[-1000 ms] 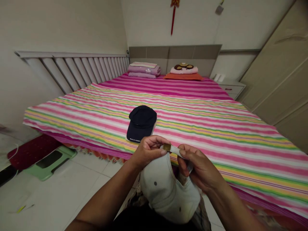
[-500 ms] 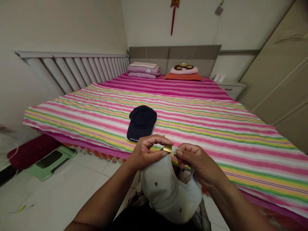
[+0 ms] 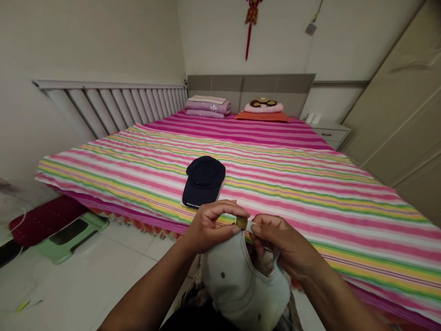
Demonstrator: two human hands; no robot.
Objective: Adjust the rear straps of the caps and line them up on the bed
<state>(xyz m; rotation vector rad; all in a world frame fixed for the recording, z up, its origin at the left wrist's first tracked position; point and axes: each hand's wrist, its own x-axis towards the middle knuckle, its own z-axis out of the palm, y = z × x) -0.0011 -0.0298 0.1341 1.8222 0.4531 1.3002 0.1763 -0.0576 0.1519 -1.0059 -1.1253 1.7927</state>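
A pale grey-white baseball cap point(image 3: 237, 280) hangs over my lap, its back opening turned up toward my hands. My left hand point(image 3: 215, 225) pinches the brass-coloured buckle point(image 3: 241, 223) of its back strap between thumb and fingers. From the other side, my right hand point(image 3: 277, 236) grips the light strap point(image 3: 251, 226) close to the buckle, fingers closed. The strap runs between both hands. Just beyond my left hand, a dark navy cap point(image 3: 205, 179) lies on the bed, brim toward me, with small white lettering on the brim's edge.
A striped sheet point(image 3: 138, 165) covers the bed. Folded purple bedding point(image 3: 206, 108) and a pink-and-orange pile point(image 3: 263, 112) lie by the headboard point(image 3: 220, 85). Left on the floor are a green stool point(image 3: 74, 239) and a dark red item point(image 3: 48, 218). A nightstand point(image 3: 330, 131) stands at the right.
The view has tilted up slightly, so everything sits a little lower. The buckle has turned a bit in my left fingers; both hands keep their hold on the cap's strap.
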